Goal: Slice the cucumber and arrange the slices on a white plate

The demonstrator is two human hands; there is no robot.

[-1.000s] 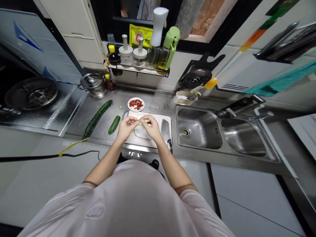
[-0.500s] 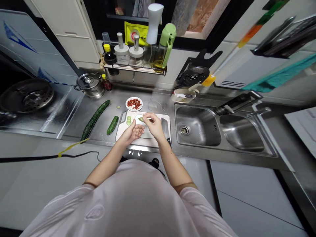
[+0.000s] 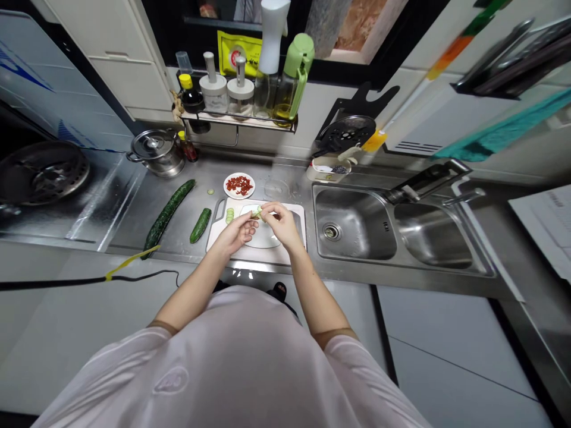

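Observation:
My left hand (image 3: 238, 232) and my right hand (image 3: 281, 223) meet above a white plate (image 3: 263, 242) on the white cutting board (image 3: 214, 241). Between their fingertips is a pale green cucumber slice (image 3: 256, 210), pinched by both; the fingers hide part of it. A short row of cucumber slices (image 3: 229, 215) lies on the board to the left of the plate. My right forearm covers most of the knife (image 3: 296, 219) at the board's right side. A cut piece of cucumber (image 3: 200, 225) rests on the counter, with a long whole cucumber (image 3: 168, 215) farther left.
Behind the board stands a small plate of chopped red pieces (image 3: 239, 186). The double sink (image 3: 357, 232) is to the right. A lidded steel pot (image 3: 156, 153) stands at the back left, near the wok (image 3: 44, 172). Above the counter hangs a rack of bottles and jars (image 3: 241, 119).
My left hand has come up to the cucumber slice, its thumb and fingers closing on it beside my right hand's fingertips. The whole view has shifted slightly.

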